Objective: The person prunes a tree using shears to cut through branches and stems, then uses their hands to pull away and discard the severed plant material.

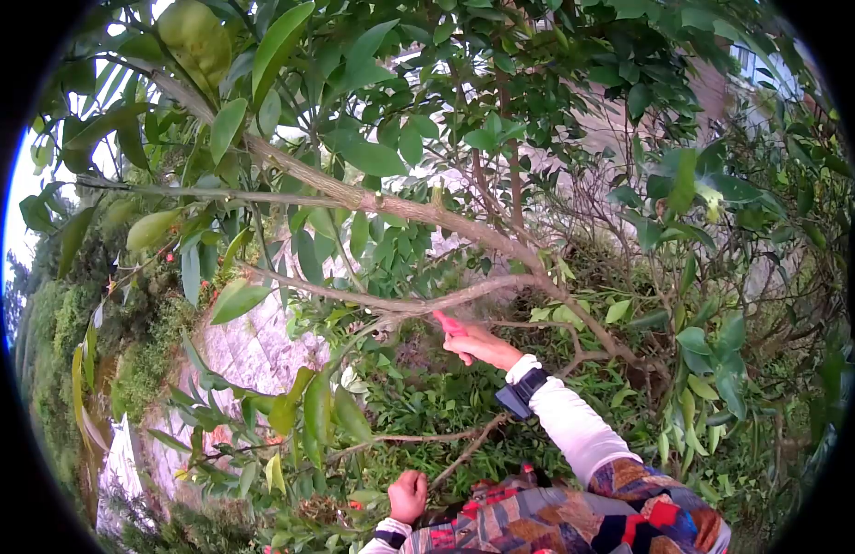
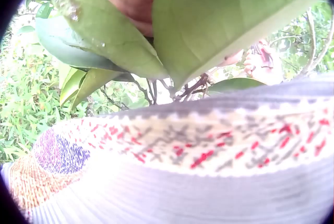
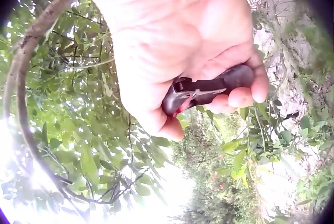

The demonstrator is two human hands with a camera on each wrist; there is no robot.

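In the head view my right hand [image 1: 478,345] reaches up to a forked branch [image 1: 418,305], gripping a red-tipped hand tool [image 1: 448,323] whose end overlaps the bark. The right wrist view shows my fingers wrapped around its black handle [image 3: 209,91] with a bit of red, while its working end stays hidden. Low in the head view, my left hand [image 1: 409,497] is curled into a fist beside a thin branch; I cannot tell whether anything lies inside it. Large green leaves [image 2: 214,20] partly hide that hand in the left wrist view.
A thicker limb [image 1: 390,205] crosses above the right hand and joins the forked branch at the right. A lower branch [image 1: 464,452] runs near the left hand. Dense foliage [image 1: 723,360] fills the right side, and pale ground [image 1: 261,346] shows through at the left.
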